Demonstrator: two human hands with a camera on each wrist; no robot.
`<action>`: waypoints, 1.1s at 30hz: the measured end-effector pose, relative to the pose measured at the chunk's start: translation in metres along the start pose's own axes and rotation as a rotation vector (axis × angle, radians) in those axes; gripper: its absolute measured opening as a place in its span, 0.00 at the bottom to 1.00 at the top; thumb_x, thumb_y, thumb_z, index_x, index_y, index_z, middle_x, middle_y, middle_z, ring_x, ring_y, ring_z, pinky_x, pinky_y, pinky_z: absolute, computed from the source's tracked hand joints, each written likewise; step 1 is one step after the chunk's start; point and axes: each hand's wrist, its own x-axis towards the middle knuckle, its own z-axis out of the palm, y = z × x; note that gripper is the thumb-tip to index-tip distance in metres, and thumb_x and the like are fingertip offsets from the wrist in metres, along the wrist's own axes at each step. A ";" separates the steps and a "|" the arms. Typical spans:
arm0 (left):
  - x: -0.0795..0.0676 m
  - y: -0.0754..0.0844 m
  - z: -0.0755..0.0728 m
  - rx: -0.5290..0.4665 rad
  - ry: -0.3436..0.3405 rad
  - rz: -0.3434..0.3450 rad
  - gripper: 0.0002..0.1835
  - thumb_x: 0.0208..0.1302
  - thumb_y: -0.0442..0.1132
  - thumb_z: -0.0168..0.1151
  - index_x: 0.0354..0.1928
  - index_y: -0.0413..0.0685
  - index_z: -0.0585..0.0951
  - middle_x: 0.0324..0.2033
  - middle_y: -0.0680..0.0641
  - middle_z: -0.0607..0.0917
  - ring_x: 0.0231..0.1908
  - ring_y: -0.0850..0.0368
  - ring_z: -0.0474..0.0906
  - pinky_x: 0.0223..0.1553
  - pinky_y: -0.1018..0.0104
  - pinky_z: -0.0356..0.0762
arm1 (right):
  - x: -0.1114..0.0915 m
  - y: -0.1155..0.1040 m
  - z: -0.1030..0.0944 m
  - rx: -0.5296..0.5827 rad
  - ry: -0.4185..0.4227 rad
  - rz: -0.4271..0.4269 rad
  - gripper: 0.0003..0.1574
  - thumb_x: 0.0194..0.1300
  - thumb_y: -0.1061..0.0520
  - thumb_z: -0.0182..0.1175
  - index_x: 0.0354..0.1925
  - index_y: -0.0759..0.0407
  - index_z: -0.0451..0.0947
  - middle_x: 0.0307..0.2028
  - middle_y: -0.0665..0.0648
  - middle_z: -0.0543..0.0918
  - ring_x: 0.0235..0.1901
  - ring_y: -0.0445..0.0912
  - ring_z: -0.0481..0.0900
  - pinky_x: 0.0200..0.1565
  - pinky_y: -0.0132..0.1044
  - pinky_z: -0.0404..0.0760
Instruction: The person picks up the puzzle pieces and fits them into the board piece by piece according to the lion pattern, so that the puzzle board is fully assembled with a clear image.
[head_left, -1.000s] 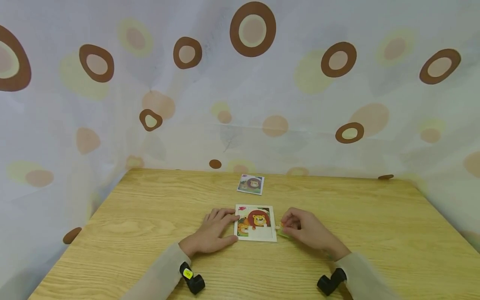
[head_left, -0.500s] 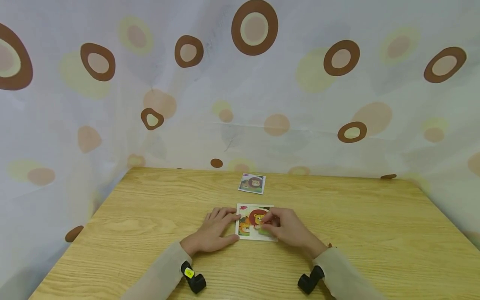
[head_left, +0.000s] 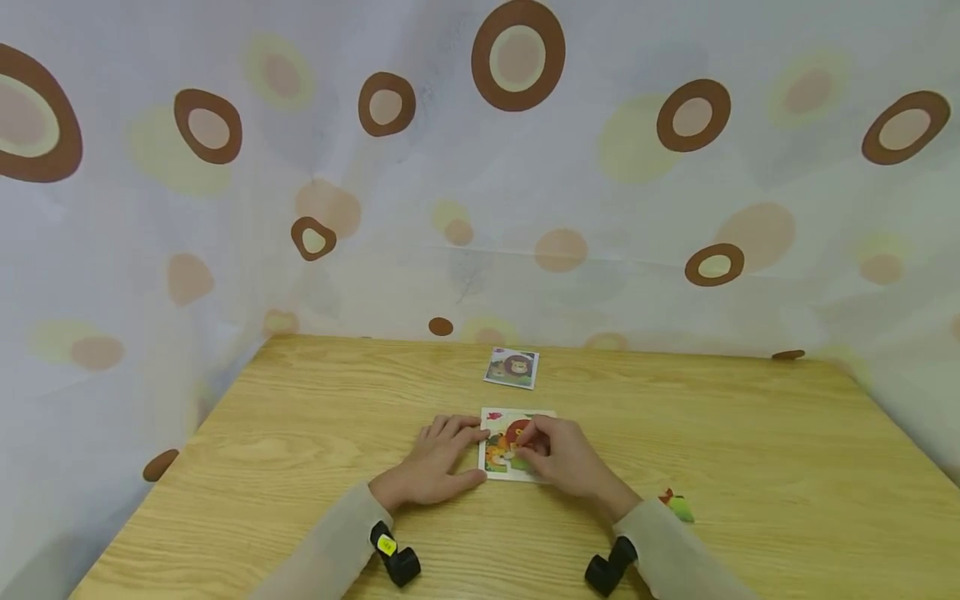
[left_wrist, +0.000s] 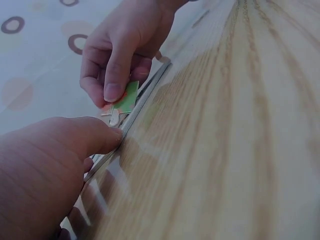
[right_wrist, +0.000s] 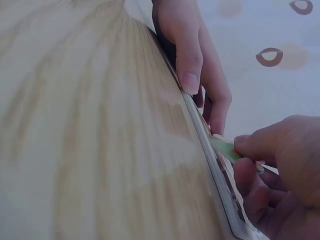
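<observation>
A small square jigsaw puzzle tray (head_left: 517, 412) with a white border lies on the table, a lion picture partly laid in it. My left hand (head_left: 433, 468) rests beside it, with the index finger on its left edge and the thumb at the near left corner. Over the tray's near right part, my right hand (head_left: 567, 460) pinches a mostly green puzzle piece (left_wrist: 128, 98) between thumb and fingers. The piece (right_wrist: 226, 149) is tilted, close over the tray in both wrist views. In the head view, the right hand hides the tray's right side.
Another puzzle piece (head_left: 680, 507), green with red, lies on the table (head_left: 750, 433) by the right sleeve. Farther back is a square card (head_left: 512, 368) with the same lion picture. A patterned curtain (head_left: 420, 192) hangs behind the table.
My right hand has moved left from beside the tray to over it, carrying the puzzle piece. This uncovers the loose piece by the right sleeve. My left hand stays at the tray's edge.
</observation>
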 end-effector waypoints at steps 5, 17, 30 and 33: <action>-0.002 -0.003 -0.001 0.005 0.011 -0.007 0.29 0.66 0.51 0.56 0.67 0.49 0.70 0.66 0.43 0.65 0.62 0.46 0.58 0.57 0.46 0.57 | 0.004 -0.004 0.007 0.014 -0.012 0.001 0.04 0.59 0.64 0.65 0.30 0.59 0.79 0.22 0.49 0.76 0.20 0.34 0.66 0.24 0.28 0.68; -0.002 -0.002 -0.003 0.016 0.014 0.004 0.29 0.66 0.51 0.56 0.67 0.50 0.69 0.67 0.43 0.65 0.63 0.46 0.59 0.57 0.46 0.57 | 0.009 -0.020 0.009 -0.090 0.016 0.083 0.08 0.56 0.65 0.67 0.24 0.58 0.79 0.24 0.51 0.79 0.27 0.39 0.71 0.31 0.30 0.71; -0.001 0.001 -0.003 -0.001 0.000 -0.007 0.29 0.66 0.50 0.57 0.68 0.50 0.69 0.67 0.44 0.64 0.63 0.46 0.58 0.58 0.47 0.57 | 0.007 -0.021 0.007 -0.151 0.014 0.160 0.10 0.55 0.64 0.69 0.22 0.55 0.78 0.25 0.50 0.78 0.28 0.40 0.70 0.32 0.33 0.70; 0.000 0.001 -0.002 -0.002 0.000 -0.002 0.29 0.67 0.51 0.56 0.68 0.50 0.69 0.67 0.44 0.64 0.63 0.46 0.58 0.58 0.47 0.57 | 0.007 -0.019 0.006 -0.163 0.013 0.155 0.11 0.54 0.64 0.70 0.21 0.55 0.78 0.25 0.50 0.78 0.28 0.40 0.70 0.32 0.33 0.69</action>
